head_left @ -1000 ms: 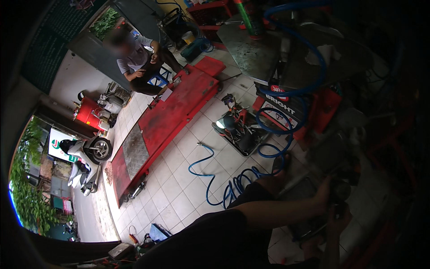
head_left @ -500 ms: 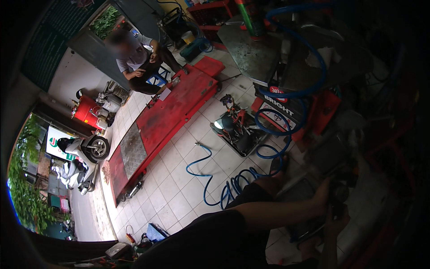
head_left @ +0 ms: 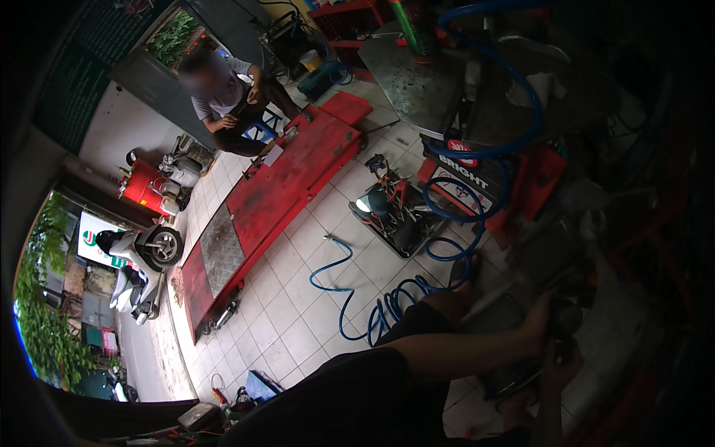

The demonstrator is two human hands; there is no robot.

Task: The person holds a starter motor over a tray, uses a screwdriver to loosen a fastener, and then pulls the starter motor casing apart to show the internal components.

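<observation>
Low on the right, in deep shade, my left hand (head_left: pixel 537 322) reaches in from the left with its fingers closed round a dark, rounded part (head_left: pixel 567 319). Just below it, my right hand (head_left: pixel 562 363) is closed at the lower end of what looks like the same part. Its exact kind is lost in the dark. Beneath my left forearm lies a dark shallow tray (head_left: pixel 500 316), partly covered by the arm. My bare feet or sandals show dimly near it.
A coiled blue air hose (head_left: pixel 395 302) lies on the tiles left of my knees. Beyond it stands a black tray of tools (head_left: pixel 406 249). A long red lift platform (head_left: pixel 290 175) crosses the floor, with a seated person (head_left: pixel 223 97) behind it. A metal-topped table (head_left: pixel 410 93) stands at upper right.
Both hands stay at the dark part, which has shifted only slightly. Outside, a light-coloured scooter on the road has moved rightward, behind the parked one.
</observation>
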